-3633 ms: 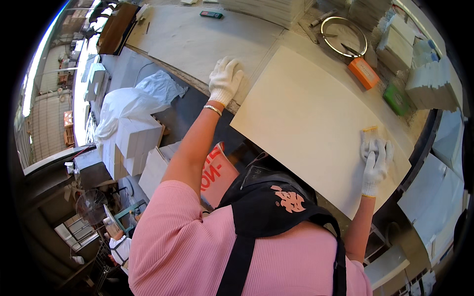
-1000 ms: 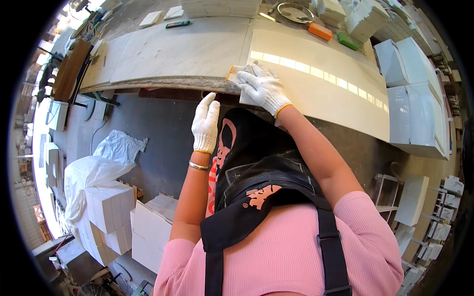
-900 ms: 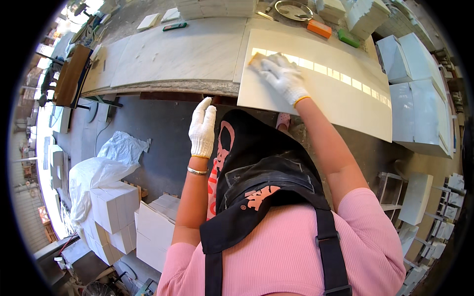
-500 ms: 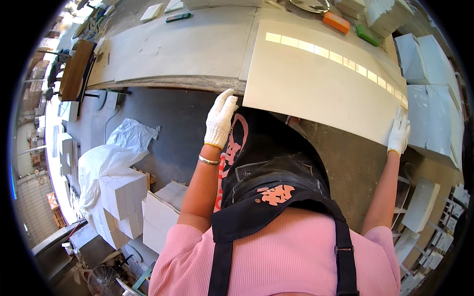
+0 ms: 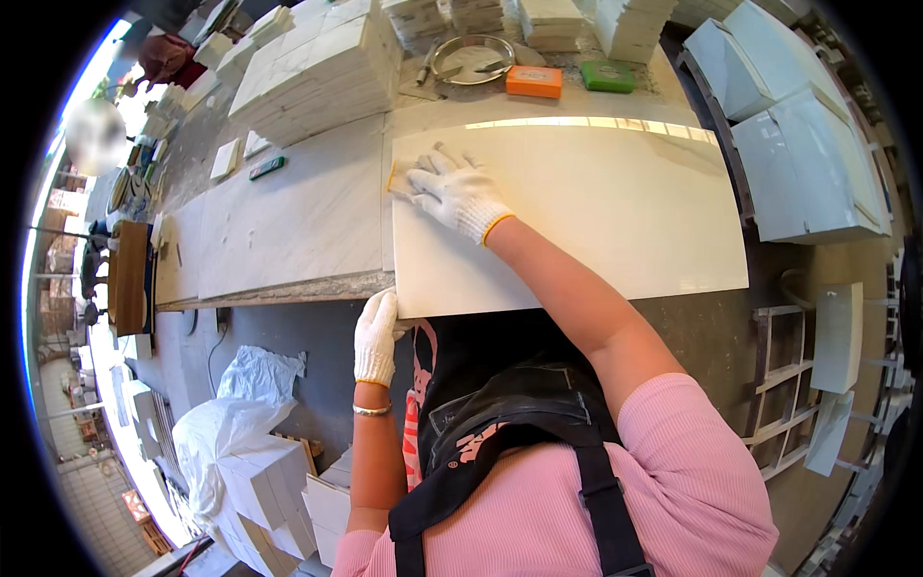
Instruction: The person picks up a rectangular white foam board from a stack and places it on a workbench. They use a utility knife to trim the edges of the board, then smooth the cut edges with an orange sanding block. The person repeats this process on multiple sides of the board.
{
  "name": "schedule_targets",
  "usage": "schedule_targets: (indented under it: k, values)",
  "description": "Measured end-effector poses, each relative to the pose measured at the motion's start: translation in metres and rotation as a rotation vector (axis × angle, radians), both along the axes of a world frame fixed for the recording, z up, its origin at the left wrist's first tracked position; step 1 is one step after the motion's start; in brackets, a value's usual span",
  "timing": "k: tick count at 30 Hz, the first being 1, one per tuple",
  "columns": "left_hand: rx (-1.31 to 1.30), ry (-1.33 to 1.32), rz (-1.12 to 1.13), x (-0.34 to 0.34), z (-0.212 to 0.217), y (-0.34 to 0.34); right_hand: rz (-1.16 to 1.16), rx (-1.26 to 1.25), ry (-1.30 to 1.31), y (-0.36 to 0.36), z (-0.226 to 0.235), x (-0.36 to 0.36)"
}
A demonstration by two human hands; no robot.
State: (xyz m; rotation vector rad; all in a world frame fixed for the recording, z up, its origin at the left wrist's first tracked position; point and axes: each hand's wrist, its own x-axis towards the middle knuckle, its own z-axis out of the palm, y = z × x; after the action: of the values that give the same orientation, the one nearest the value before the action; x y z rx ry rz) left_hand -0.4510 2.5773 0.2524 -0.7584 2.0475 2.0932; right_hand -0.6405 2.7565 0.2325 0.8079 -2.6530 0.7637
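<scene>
While gloved hands (image 5: 423, 260) press, smooth cream slab (image 5: 596, 212)

Bright daylight from the upper left, glare streaking the pale slab (image 5: 596, 207), edges bent by fisheye, sharp focus.

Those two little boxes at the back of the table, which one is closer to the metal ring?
The orange box. It lies right beside the metal ring, while the green box sits farther to the right.

Your gloved right hand (image 5: 452, 190) presses a yellow pad (image 5: 392, 176) flat on the large cream slab (image 5: 596, 221) near its far left corner, while your gloved left hand (image 5: 375, 337) grips the slab's near edge.
</scene>
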Motion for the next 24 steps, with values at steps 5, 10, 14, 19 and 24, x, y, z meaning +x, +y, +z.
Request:
schedule_targets:
  k: [5, 10, 14, 19, 24]
  values:
    - [-0.103, -0.031, -0.03, 0.003, -0.016, -0.01, -0.437, 0.083, 0.062, 0.188, 0.005, -0.04]
    - [-0.196, -0.052, -0.1, -0.009, -0.011, -0.011, -0.843, 0.258, 0.165, 0.378, 0.003, -0.041]
    - [-0.256, -0.046, -0.076, -0.011, -0.017, -0.013, -1.074, 0.195, -0.05, 0.406, 0.014, -0.002]
    - [-0.222, -0.049, -0.046, -0.008, -0.011, -0.005, -1.093, 0.21, -0.027, 0.395, 0.006, 0.086]
    - [-0.291, -0.018, -0.082, -0.011, -0.009, -0.003, -1.029, 0.233, 0.033, 0.329, 0.007, 0.136]
